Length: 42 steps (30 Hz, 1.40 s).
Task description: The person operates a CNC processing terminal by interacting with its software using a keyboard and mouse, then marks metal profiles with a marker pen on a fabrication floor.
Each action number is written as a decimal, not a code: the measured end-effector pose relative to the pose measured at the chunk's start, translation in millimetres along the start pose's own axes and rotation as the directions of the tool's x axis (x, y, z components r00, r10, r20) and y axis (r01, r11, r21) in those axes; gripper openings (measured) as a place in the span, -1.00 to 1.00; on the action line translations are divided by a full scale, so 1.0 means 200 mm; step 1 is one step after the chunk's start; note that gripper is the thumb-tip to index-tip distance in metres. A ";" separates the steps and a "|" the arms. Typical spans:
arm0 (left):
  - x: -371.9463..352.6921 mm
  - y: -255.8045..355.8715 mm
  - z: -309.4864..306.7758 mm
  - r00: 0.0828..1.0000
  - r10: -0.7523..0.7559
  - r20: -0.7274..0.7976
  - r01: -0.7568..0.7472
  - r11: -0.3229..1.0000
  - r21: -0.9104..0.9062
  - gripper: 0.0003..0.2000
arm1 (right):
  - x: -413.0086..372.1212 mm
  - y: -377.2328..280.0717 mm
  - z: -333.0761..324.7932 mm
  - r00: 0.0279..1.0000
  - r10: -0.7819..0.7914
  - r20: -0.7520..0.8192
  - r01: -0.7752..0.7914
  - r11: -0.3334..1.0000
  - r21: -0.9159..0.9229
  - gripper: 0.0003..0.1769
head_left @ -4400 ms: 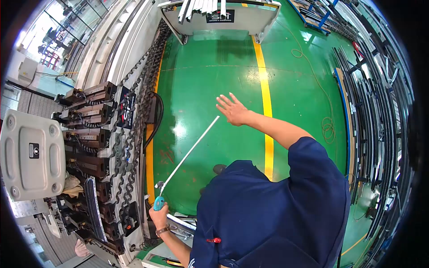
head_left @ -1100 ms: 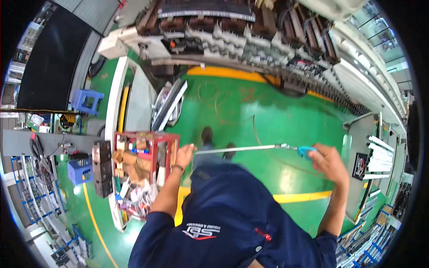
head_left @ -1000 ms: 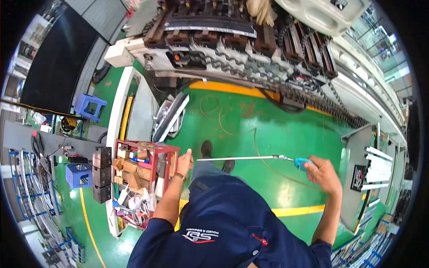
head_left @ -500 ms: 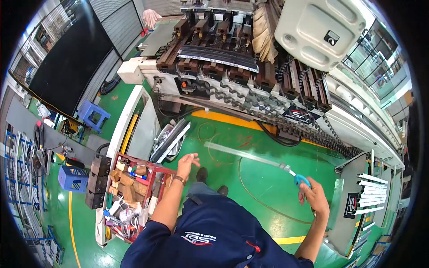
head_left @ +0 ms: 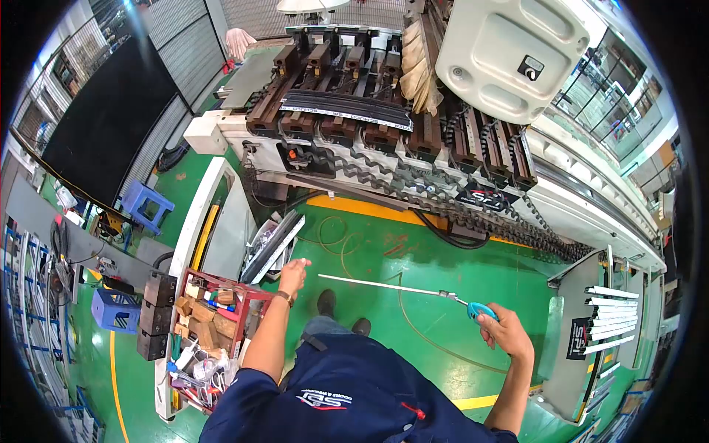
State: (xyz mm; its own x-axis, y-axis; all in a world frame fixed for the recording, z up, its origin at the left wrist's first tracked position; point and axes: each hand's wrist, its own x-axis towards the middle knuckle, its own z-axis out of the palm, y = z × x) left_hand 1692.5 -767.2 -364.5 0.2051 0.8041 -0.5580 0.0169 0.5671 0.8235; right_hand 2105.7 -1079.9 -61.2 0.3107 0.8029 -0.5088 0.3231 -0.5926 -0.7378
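My right hand (head_left: pixel 505 329) is closed round the turquoise handle (head_left: pixel 481 311) of a long, thin, pale rod-like tool (head_left: pixel 384 285). The tool points left, nearly level, above the green floor. Its far tip is a little to the right of my left hand (head_left: pixel 294 274), with a gap between them. My left hand is raised with its fingers drawn together; whether something small is between them is too small to tell. A red crate (head_left: pixel 247 292) with wooden blocks (head_left: pixel 205 311) stands below and left of my left hand.
A large machine (head_left: pixel 354 159) with dark clamps carries black profiles (head_left: pixel 343 108) across the top. A white box of offcuts (head_left: pixel 273 247) sits on the floor at left centre. White strips (head_left: pixel 611 319) stick out from a rack at right. Blue stools (head_left: pixel 116 308) stand at left.
The tool has swung to a more level position and moved slightly left with my right hand. My left hand's fingers have drawn closer together. The view has shifted a little.
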 end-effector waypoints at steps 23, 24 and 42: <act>-0.37 -0.15 0.45 0.715 -0.047 0.698 -0.479 0.694 0.537 -0.33 | 0.52 0.14 0.56 0.945 -0.321 -0.058 0.325 0.941 0.094 -0.61; -0.39 -0.14 0.52 0.674 -0.044 0.737 -0.512 0.691 0.510 -0.32 | 0.54 0.07 0.60 0.935 -0.349 -0.057 0.351 0.935 0.040 -0.61; 0.24 0.25 0.54 0.872 0.356 0.335 -0.345 0.934 -0.093 -0.71 | 1.32 -0.84 1.20 0.801 -0.591 0.097 0.598 0.776 -0.200 -0.41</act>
State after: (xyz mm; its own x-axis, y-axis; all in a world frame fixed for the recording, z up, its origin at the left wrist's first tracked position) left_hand 1808.7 -719.0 -338.5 0.5130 0.8435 -0.1592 -0.1459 0.2685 0.9522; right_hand 1918.7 -752.5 -177.3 -0.0292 0.9995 -0.0140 0.6153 0.0069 -0.7882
